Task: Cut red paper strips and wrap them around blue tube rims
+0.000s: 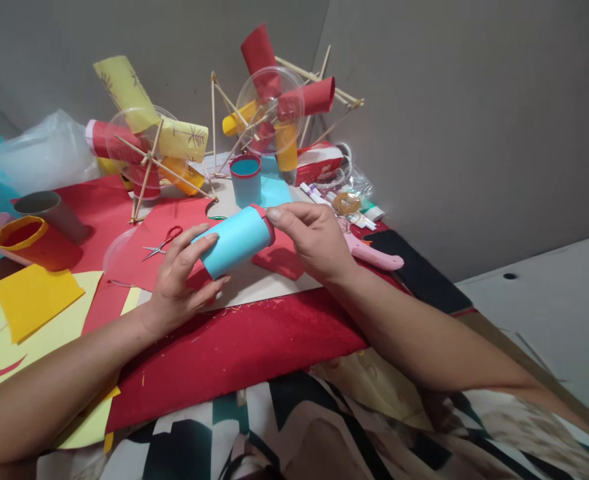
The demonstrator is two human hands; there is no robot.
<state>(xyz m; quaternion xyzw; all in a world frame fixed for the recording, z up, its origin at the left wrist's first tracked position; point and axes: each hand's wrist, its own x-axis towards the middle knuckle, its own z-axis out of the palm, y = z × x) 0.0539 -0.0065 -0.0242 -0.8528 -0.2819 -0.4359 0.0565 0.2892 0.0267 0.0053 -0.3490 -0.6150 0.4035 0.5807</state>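
Note:
A light-blue paper tube (237,243) lies tilted in my left hand (181,273), fingers on top and thumb below. Red paper shows at its left end. Around the right end runs a red paper strip (273,233), pinched between the thumb and fingers of my right hand (319,243). Just behind stands a similar blue paper cup (245,190) with a red rim. Small scissors with red handles (174,233) rest on red paper (139,233) left of the tube.
Two stick-and-paper wheel models (149,157) (274,110) stand at the back. Markers (314,193), rubber bands (347,202) and a pink glue gun (374,253) lie right. Orange (49,250) and grey (57,217) tubes and yellow paper (37,300) are left.

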